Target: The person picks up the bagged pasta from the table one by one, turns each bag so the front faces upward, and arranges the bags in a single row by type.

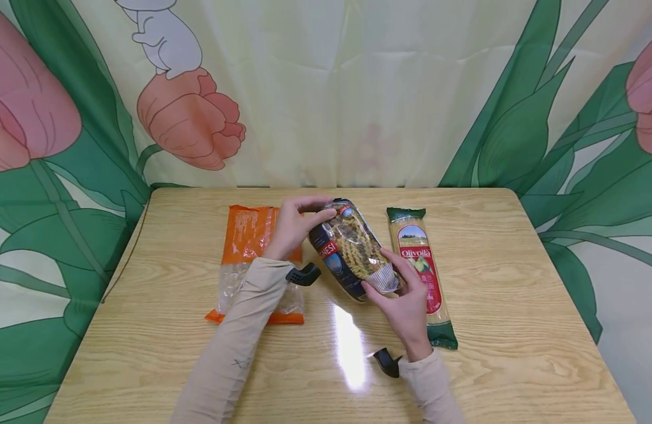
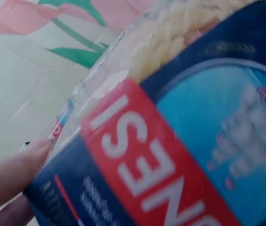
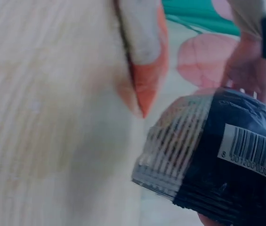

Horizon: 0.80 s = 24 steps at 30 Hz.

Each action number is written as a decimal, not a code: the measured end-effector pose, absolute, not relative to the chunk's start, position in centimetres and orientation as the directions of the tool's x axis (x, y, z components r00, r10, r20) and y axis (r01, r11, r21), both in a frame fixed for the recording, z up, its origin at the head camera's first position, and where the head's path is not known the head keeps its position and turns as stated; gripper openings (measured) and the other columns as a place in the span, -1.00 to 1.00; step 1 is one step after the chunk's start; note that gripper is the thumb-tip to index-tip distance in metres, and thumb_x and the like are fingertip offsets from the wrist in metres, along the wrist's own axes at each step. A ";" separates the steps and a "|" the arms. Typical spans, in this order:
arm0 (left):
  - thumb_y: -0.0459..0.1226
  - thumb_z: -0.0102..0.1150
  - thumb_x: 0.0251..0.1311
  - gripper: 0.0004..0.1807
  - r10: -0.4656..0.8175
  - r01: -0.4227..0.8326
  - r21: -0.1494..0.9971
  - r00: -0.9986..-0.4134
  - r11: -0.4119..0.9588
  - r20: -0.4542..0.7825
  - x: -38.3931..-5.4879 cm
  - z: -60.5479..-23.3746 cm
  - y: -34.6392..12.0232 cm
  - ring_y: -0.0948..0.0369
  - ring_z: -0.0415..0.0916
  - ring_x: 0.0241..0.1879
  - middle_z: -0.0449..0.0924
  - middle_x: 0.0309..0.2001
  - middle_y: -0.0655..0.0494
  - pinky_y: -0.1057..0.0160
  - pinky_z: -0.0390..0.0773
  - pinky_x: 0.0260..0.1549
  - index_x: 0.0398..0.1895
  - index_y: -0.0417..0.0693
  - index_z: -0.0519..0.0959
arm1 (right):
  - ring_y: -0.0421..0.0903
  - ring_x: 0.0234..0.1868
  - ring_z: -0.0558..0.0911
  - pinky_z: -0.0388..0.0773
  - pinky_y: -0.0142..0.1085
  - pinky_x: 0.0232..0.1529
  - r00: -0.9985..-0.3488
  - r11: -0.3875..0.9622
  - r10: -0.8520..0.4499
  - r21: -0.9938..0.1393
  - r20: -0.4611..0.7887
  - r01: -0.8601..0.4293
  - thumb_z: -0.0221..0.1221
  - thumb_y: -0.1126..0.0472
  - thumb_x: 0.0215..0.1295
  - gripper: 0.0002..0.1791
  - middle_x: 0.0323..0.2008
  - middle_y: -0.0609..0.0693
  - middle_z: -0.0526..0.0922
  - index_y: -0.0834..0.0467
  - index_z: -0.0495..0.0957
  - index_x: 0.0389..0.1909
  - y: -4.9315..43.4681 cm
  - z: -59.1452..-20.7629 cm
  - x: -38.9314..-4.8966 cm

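Both hands hold a dark blue bag of spiral pasta (image 1: 352, 247) with a clear window, tilted over the middle of the table. My left hand (image 1: 295, 227) grips its upper left end, thumb on the front. At the lower right end, my right hand (image 1: 405, 300) grips the bag between thumb and fingers. The red brand band and blue picture on the pasta bag (image 2: 170, 155) fill the left wrist view. Its striped end and barcode side (image 3: 231, 150) show in the right wrist view, with the left hand (image 3: 248, 66) behind.
An orange and clear plastic bag (image 1: 251, 235) lies flat to the left, partly under the left forearm. To the right lies a long pack of spaghetti (image 1: 418, 259) with green ends and a red label. A flowered curtain (image 1: 389, 106) hangs behind the wooden table (image 1: 516, 294).
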<state>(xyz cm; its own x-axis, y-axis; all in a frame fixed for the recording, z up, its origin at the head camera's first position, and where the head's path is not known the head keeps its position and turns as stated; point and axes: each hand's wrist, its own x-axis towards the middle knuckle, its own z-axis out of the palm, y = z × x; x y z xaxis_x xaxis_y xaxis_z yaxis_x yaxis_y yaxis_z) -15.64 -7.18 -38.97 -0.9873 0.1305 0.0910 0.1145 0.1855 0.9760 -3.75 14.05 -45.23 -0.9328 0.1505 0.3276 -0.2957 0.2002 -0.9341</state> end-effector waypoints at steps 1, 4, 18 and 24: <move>-0.19 0.43 0.15 -0.66 0.146 0.110 0.977 -0.986 0.180 0.084 -15.5 -38.9 -7.4 0.17 0.58 -0.01 0.72 -0.02 0.04 0.20 0.63 -0.08 0.01 -0.02 0.73 | -0.07 0.06 0.56 0.63 -0.46 -0.08 -0.937 0.173 0.156 -0.943 0.312 -0.285 0.48 0.51 -0.09 -0.27 0.11 0.06 0.54 0.13 0.56 0.21 14.1 -45.1 -3.8; -0.15 0.40 0.19 -0.64 0.204 0.109 0.979 -0.976 0.172 0.073 -15.4 -38.7 -7.8 0.17 0.54 0.01 0.70 0.03 0.11 0.20 0.65 -0.12 0.06 0.06 0.71 | -0.07 0.05 0.57 0.63 -0.46 -0.08 -0.947 0.123 0.174 -0.960 0.269 -0.250 0.47 0.55 -0.11 -0.26 0.11 0.00 0.56 0.14 0.57 0.19 14.3 -44.9 -3.9; -0.19 0.20 0.36 -0.43 0.284 -0.136 0.986 -0.953 -0.096 -0.104 -15.5 -42.3 -9.3 -0.03 0.46 0.20 0.45 0.24 -0.12 -0.10 0.55 0.14 0.42 0.08 0.35 | -0.04 0.16 0.55 0.65 -0.39 -0.02 -0.958 -0.086 0.247 -0.982 0.143 -0.168 0.39 0.64 -0.08 -0.24 0.21 0.03 0.54 0.23 0.49 0.25 14.9 -44.0 -4.0; -0.30 0.20 0.34 -0.61 0.240 -0.186 0.949 -0.963 -0.256 -0.124 -15.5 -43.6 -8.9 0.11 0.59 -0.16 0.59 -0.08 -0.06 0.11 0.70 -0.21 0.21 -0.09 0.50 | -0.08 0.13 0.57 0.65 -0.42 -0.06 -0.963 -0.020 0.232 -0.989 0.137 -0.145 0.42 0.57 -0.03 -0.23 0.20 -0.01 0.54 0.16 0.48 0.28 14.9 -44.0 -3.8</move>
<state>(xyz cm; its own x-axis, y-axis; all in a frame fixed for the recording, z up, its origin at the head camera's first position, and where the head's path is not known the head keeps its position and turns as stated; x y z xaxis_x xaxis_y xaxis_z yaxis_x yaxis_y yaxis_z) -15.55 -8.88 -43.61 -0.9629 0.2395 -0.1241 -0.1859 -0.2557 0.9487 -3.78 14.92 -44.00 -0.9630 0.2323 0.1368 -0.1453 -0.0196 -0.9892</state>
